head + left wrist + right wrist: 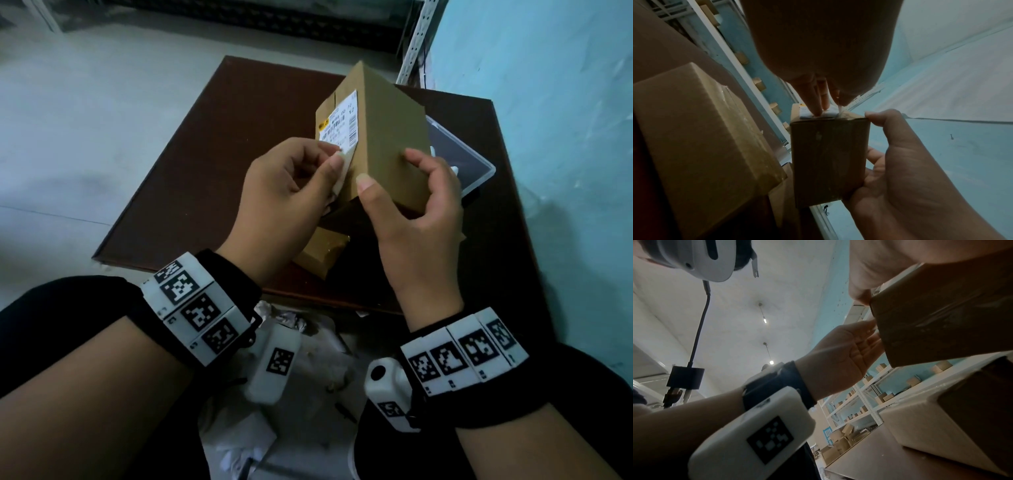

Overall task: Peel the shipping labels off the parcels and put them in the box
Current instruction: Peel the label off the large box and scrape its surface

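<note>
Pinching the lifted lower corner of the label (pixel 339 130), the left hand (pixel 287 185) should peel slowly and flat along the parcel (pixel 387 137), gripped above the table (pixel 191 192) by the right hand (pixel 414 219).

Parcel (pixel 383 137) above table (pixel 205 171); box (pixel 479 171) behind; 2nd parcel (pixel 322 253) beneath.

Head downward; wrists upward, close
</note>
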Motion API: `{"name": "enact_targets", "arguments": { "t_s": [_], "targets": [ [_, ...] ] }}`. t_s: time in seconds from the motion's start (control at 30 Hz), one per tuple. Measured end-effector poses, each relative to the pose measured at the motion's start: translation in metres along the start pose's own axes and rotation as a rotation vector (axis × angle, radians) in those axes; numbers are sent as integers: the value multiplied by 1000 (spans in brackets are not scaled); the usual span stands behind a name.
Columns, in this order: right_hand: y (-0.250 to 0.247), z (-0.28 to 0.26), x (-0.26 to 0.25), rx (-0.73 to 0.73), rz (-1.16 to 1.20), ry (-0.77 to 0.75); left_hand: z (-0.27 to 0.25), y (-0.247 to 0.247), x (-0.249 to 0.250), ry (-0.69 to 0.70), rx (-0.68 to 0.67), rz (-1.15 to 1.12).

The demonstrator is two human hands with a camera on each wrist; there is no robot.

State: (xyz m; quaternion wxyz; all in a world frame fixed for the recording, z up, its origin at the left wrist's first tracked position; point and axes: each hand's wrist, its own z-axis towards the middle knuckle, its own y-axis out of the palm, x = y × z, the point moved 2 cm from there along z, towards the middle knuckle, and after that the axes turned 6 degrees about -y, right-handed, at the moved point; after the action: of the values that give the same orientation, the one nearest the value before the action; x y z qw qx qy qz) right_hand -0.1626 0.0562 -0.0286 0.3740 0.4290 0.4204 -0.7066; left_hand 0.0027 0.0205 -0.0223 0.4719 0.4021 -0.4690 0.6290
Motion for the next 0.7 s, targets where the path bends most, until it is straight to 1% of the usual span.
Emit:
{"name": "enact_targets", "arguments": {
  "t_s": [0.17,0.23,0.37,0.43,0.57,0.7],
  "targets": [
    [-2,-1,-1,24,-46,-56,-3,2,-4,-130,53,-219],
    [-1,-2,-1,41,-48,-59,-3,4,-1,-153,43,-235],
    [2,-8,-2,51,-106,-71,-7,5,0,0,43,10],
    [4,-11,-3,61,-139,-107,-10,6,-1,32,70,54],
    [4,-12,-6,103,-137,-183,-11,2,5,65,104,9],
    [4,-11,-7,90,-145,-259,-8,-4,11,83,119,-31]
  ]
}}
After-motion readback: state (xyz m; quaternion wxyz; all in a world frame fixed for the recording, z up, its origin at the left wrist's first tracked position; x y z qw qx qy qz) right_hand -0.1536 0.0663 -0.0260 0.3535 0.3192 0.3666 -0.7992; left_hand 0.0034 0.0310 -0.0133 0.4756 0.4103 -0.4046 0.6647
